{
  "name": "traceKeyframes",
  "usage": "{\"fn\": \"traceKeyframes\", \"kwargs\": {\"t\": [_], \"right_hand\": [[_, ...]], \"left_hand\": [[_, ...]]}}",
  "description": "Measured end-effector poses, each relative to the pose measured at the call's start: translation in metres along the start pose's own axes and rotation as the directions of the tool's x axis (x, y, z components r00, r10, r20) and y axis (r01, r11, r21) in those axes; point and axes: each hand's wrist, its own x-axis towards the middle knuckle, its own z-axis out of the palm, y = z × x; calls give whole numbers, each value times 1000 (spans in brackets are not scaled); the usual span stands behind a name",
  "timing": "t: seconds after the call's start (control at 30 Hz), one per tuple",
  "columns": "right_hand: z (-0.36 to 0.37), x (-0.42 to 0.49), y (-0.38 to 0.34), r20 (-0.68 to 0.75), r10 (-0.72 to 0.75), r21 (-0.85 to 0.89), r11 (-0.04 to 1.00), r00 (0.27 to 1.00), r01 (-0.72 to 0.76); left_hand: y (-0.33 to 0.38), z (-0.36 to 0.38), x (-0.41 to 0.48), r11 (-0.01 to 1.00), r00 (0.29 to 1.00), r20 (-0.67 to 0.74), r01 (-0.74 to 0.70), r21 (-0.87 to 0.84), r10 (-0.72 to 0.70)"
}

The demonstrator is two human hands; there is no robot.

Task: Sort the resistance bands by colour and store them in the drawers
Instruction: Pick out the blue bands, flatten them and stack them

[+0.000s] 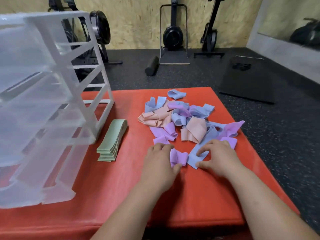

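Pinching a crumpled purple band [178,157] between thumb and fingers of the left hand [160,163], at the near edge of the pile. Pressing a flat blue band [194,157] with the right hand [219,155], fingertips spread on top and thumb at its near corner; lying just beside the purple one, nearly touching. Heaped just beyond both hands: a loose pile [187,118] of purple, blue and peach bands, tangled and overlapping, with one blue loop [175,94] lying slightly apart at the far side. Stacked neatly to the left, near the pile but apart from it: green bands [112,141], folded flat, just beside the drawers [46,104]. Standing at the left, a clear plastic unit in a white frame, several drawers pulled part way out, contents not discernible. No writing or label legible anywhere.

Resting all of it on a red mat [190,196], raised above a dark speckled floor [277,118]. Bare red surface open in front of the hands and along the right edge, which falls close to the pile's right side. Beyond: a black roller [152,65], a black floor mat [251,80], dark exercise machines [173,34] against a chipboard wall [138,19].
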Motion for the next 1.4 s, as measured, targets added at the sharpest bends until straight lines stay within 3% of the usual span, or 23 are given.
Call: {"fn": "traceKeyframes", "kwargs": {"t": [0.4, 0.53, 0.6, 0.7, 0.8, 0.97, 1.1, 1.27, 1.4], "right_hand": [[5, 4, -2, -29, -28, 108, 994, 999, 31], [-4, 7, -10, -176, -15, 256, 965, 984, 61], [-18, 4, -23, -313, -8, 421, 895, 950, 147], [-36, -7, -49, -431, -33, 570, 765, 902, 300], [-35, -19, -69, -370, -156, 604, 708, 916, 365], [-24, -24, -80, -241, -255, 621, 701, 936, 351], [-21, -21, -73, -198, -158, 628, 737, 967, 249], [-27, -16, -66, -237, -33, 593, 787, 971, 172], [-43, -24, -78, -305, -287, 573, 706, 908, 416]], "left_hand": [[-7, 8, 15, 996, 995, -53, -84, -8, 84], [-13, -3, 17, 993, 987, -115, -115, -30, 111], [-11, -13, 15, 985, 981, -163, -125, -116, 105], [-2, -30, 10, 915, 989, -147, -73, -398, 15], [6, -41, 10, 758, 996, -46, 32, -651, -82], [0, -43, 9, 620, 982, 60, 161, -768, -180], [-9, -43, 12, 685, 983, -1, 127, -718, -183], [-14, -54, 11, 845, 965, -235, -28, -534, -117], [-12, -67, 9, 932, 942, -269, -268, -246, 200]]}}
